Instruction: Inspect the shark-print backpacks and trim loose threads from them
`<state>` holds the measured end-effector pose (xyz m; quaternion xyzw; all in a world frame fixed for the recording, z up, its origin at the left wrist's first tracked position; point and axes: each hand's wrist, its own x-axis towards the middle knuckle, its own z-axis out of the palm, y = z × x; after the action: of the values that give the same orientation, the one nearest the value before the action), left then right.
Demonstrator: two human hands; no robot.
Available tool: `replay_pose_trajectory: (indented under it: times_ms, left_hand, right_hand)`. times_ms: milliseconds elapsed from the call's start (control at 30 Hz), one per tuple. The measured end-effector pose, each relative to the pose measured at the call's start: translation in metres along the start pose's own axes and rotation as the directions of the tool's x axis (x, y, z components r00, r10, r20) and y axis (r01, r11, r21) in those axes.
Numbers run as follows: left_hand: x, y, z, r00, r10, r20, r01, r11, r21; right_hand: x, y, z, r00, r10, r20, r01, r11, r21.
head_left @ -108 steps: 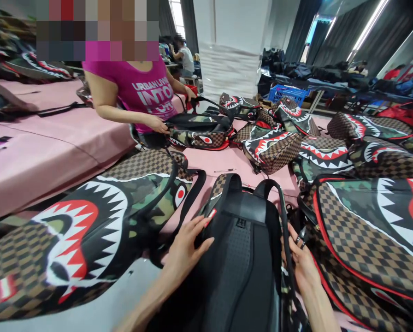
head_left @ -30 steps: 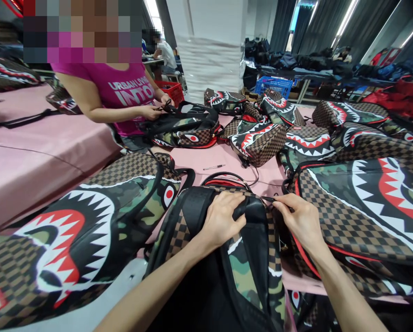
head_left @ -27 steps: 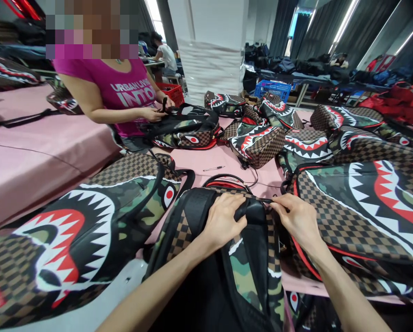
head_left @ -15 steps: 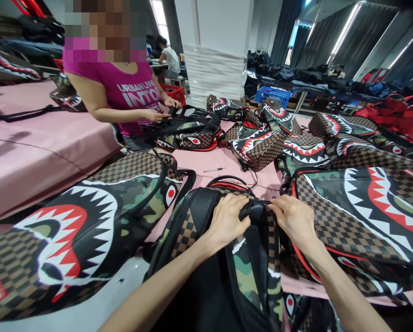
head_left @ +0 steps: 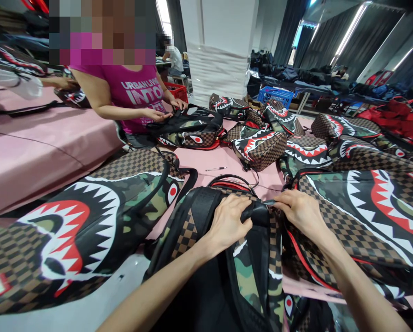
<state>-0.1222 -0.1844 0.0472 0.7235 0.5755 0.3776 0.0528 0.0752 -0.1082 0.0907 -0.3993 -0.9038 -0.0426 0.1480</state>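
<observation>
A backpack (head_left: 189, 230) lies in front of me with its straps and dark back panel up, in brown check and camouflage. My left hand (head_left: 229, 221) is closed over the top of its right-hand shoulder strap (head_left: 258, 216), thumb and fingers pressing the black padding. At the bag's upper right corner, my right hand (head_left: 301, 211) is closed in a pinch. A slim grey metal piece, like the blade of thread snips (head_left: 269, 202), pokes out from its fingertips toward the strap's top. The rest of that tool is hidden by the fingers. Behind my hands rises the bag's carry handle (head_left: 232, 177).
Shark-mouth backpacks lie to the left (head_left: 99, 221) and right (head_left: 375, 216), with several more behind. A pen (head_left: 216, 168) rests on the pink table (head_left: 199, 159). Across it, a person in a magenta shirt (head_left: 130, 92) handles another backpack (head_left: 192, 131). Another person's arm (head_left: 59, 83) reaches in at far left.
My right hand has shifted slightly right, away from the strap, and the grey metal blade now shows more. My left hand keeps its hold. Another person's arm has appeared at far left.
</observation>
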Motion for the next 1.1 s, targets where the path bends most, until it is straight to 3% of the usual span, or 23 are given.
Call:
replay_pose_trajectory:
  times_ms: [167,400,867,1100]
  left_hand:
    - [-0.003,0.004,-0.005,0.999,0.028,-0.038,-0.029,1.000,-0.012]
    - [-0.006,0.010,-0.015,0.994,0.056,-0.092,-0.058,0.998,-0.025]
    - [-0.011,0.013,-0.019,0.993,0.060,-0.098,-0.064,0.997,-0.035]
    - [-0.015,0.020,-0.022,0.991,0.071,-0.110,-0.076,0.996,-0.044]
  right_hand:
    - [0.009,0.015,-0.007,0.985,-0.175,-0.008,0.175,0.980,0.093]
    - [0.010,0.017,-0.014,0.983,-0.183,-0.016,0.183,0.966,0.182]
    - [0.017,0.011,-0.028,0.959,-0.270,0.082,0.249,0.946,0.209]
    - [0.034,0.023,-0.026,0.891,-0.430,0.149,0.378,0.882,0.281]
